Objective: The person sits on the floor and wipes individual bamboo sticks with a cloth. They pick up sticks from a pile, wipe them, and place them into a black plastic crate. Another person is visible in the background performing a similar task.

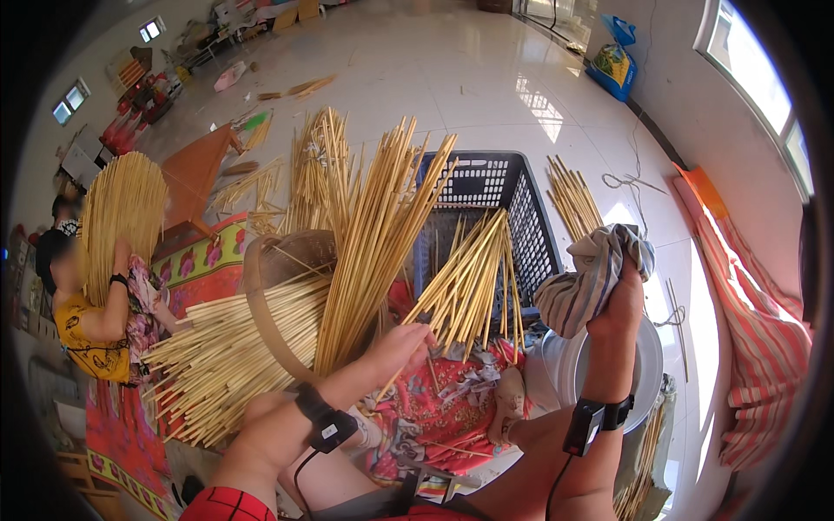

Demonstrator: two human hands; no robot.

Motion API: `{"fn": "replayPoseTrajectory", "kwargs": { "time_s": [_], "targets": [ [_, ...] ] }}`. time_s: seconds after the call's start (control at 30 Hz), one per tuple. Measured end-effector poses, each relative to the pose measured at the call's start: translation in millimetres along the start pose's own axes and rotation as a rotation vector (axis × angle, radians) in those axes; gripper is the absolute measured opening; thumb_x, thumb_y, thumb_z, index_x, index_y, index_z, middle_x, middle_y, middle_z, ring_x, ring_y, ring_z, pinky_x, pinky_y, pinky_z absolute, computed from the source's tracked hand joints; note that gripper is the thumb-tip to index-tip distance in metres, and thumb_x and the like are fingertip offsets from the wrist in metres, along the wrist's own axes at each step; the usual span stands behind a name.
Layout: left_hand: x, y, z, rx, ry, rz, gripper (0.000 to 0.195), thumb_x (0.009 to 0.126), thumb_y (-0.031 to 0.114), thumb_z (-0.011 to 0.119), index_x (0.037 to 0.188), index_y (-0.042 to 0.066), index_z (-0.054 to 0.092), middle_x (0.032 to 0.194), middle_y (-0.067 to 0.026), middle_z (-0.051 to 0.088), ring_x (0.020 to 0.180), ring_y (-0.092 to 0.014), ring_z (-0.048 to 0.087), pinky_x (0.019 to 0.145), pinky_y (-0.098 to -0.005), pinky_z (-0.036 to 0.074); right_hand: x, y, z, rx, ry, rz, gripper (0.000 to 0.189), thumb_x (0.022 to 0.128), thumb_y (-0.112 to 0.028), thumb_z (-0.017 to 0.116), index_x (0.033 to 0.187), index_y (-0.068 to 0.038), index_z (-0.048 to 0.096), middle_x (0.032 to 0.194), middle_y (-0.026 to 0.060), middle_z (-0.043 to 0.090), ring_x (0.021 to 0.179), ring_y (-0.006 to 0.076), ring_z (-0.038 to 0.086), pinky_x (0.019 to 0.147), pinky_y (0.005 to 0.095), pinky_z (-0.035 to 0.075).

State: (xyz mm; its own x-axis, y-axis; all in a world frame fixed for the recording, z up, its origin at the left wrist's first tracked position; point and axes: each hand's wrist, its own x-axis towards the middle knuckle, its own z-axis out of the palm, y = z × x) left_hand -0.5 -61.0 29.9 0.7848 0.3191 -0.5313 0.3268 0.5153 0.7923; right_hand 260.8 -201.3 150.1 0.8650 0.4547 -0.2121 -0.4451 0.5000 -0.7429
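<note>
My left hand (405,348) is closed on a thin straw-coloured stalk (389,385), beside the lower ends of a loose bunch of stalks (479,280) that leans in a dark plastic crate (531,208). My right hand (619,296) grips a crumpled striped cloth (573,286) above a round metal basin (642,365). A tall sheaf of stalks (381,247) stands in a wicker basket with a hoop handle (259,319). More stalks (228,358) lie slanted through the basket, left of my left forearm.
A co-worker (98,325) at the left holds a large fan of stalks (124,221). Near them stands a low wooden table (195,169). Tied bundles (313,169) stand behind the basket. Loose stalks (573,195) lie right of the crate. A red patterned cloth (436,397) covers the floor before me.
</note>
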Motion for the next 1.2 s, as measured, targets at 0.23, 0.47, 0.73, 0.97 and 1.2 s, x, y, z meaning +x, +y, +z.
{"fn": "replayPoseTrajectory", "kwargs": {
  "time_s": [0.23, 0.47, 0.73, 0.97, 1.2],
  "targets": [
    [28.1, 4.5, -2.7, 0.066, 0.026, -0.026, 0.024, 0.097, 0.023, 0.043, 0.098, 0.002, 0.052, 0.059, 0.0012, 0.045, 0.046, -0.006, 0.036, 0.040, -0.0212, 0.028, -9.3, 5.0, 6.5, -0.034, -0.031, 0.035, 0.029, 0.096, -0.027, 0.045, 0.106, -0.004, 0.060, 0.095, 0.0074, 0.065, 0.082, 0.0196, 0.063, 0.074, 0.0330, 0.051],
    [46.9, 4.5, 2.1, 0.030, 0.073, 0.122, 0.045, 0.092, 0.024, 0.051, 0.126, -0.005, 0.045, 0.082, -0.0053, 0.059, 0.054, -0.008, 0.047, 0.047, -0.0222, 0.038, -9.8, 3.0, 5.3, -0.028, -0.035, 0.027, 0.029, 0.096, -0.027, 0.045, 0.105, -0.004, 0.060, 0.094, 0.0075, 0.065, 0.082, 0.0192, 0.063, 0.073, 0.0330, 0.051],
    [74.5, 3.8, 7.4, 0.465, 0.160, 0.362, 0.041, 0.094, 0.023, 0.049, 0.127, -0.002, 0.048, 0.100, -0.0045, 0.061, 0.080, -0.011, 0.057, 0.069, -0.0232, 0.047, -13.1, 1.8, 9.6, -0.023, -0.032, 0.028, 0.028, 0.096, -0.027, 0.046, 0.105, -0.004, 0.060, 0.093, 0.0072, 0.065, 0.081, 0.0187, 0.063, 0.072, 0.0333, 0.051],
    [59.2, 28.7, -18.6, 0.373, 0.325, 0.496, 0.025, 0.093, 0.019, 0.050, 0.099, -0.001, 0.063, 0.077, -0.0034, 0.063, 0.073, -0.011, 0.058, 0.069, -0.0238, 0.047, -13.9, 2.4, 8.7, -0.047, -0.015, 0.020, 0.027, 0.096, -0.026, 0.046, 0.107, -0.005, 0.059, 0.097, 0.0076, 0.064, 0.084, 0.0193, 0.063, 0.074, 0.0344, 0.052],
    [52.6, 20.6, -94.7, 0.308, 0.657, 0.358, 0.016, 0.091, 0.014, 0.048, 0.088, 0.004, 0.060, 0.068, 0.0030, 0.052, 0.058, -0.006, 0.046, 0.053, -0.0188, 0.038, -15.5, 3.1, 4.4, -0.038, -0.066, 0.038, 0.028, 0.096, -0.024, 0.045, 0.109, -0.004, 0.059, 0.099, 0.0079, 0.064, 0.087, 0.0198, 0.063, 0.078, 0.0342, 0.051]
  ]
}}
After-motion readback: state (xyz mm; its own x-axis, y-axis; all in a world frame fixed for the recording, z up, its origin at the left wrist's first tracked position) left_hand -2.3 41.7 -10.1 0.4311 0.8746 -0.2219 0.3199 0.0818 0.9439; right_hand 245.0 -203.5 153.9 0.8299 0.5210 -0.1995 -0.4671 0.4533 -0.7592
